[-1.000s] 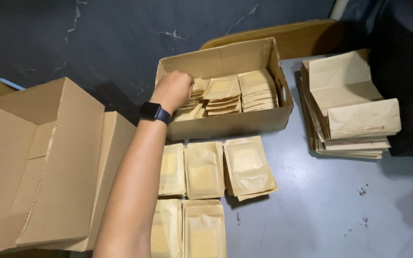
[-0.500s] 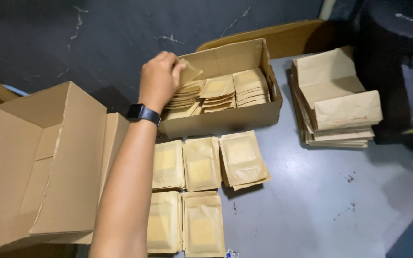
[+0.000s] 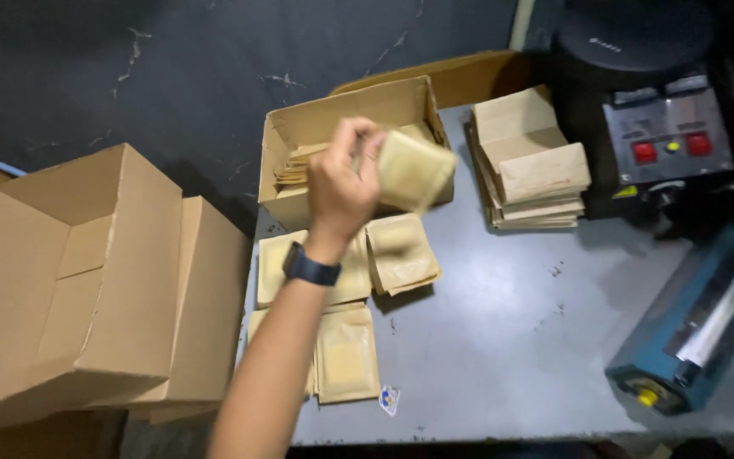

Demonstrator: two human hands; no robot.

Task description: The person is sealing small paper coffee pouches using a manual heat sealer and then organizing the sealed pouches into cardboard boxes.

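Hand (image 3: 343, 183) has lifted pouch (image 3: 414, 170), long axis tilted right

Room dim, wall dark. Soft light from above on grey table (image 3: 503, 340). My hand (image 3: 343, 183) and pouch (image 3: 414, 170) blurry from moving. Short shadows under stacks. Right corner very dark.

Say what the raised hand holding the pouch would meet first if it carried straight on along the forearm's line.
Probably the open cardboard box of stacked pouches: the left hand, gripping a brown pouch, points up-table toward it. Depth is unclear; it may pass above the box.
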